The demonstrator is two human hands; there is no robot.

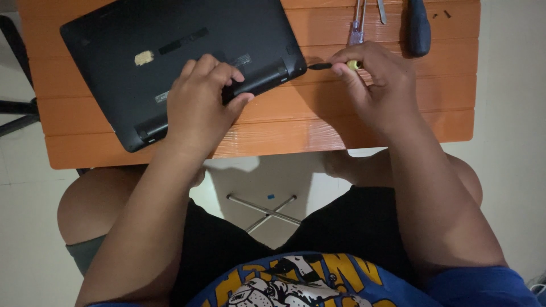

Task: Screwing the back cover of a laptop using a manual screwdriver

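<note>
**Hands at the corner of an upturned laptop**

A black laptop [170, 62] lies bottom side up on an orange slatted desk [341, 122], filling the 10 to 12 o'clock part of the view and turned slightly so that one long edge faces the person. A small pale sticker and some dark labels show on its base.

The left hand [199, 96] rests on the laptop's near edge, at about 11 o'clock from the middle of the view. Its grip is closed on the laptop: the fingers curl over the base from above while the thumb presses against the edge below, pinching the dark strip along that edge.

The right hand [372, 79] sits at about 1 o'clock, on the desk just to the right of the laptop's near right corner. Its grip is closed around a small screwdriver [333, 66] with a yellow handle, of which only a bit shows between the fingertips. The dark shaft sticks out toward 9 o'clock, and its tip lies just beside the laptop's corner; whether it touches cannot be told.

Beyond the right hand, at the desk's far edge near 12 to 1 o'clock, lie a slim purple-handled tool [356, 25], a metal blade or tip [381, 10] and a larger dark-handled screwdriver [418, 28]. Two tiny dark specks, perhaps screws [441, 14], lie right of them.

Below the desk, the person's bare knees, dark shorts and blue printed shirt show.
</note>
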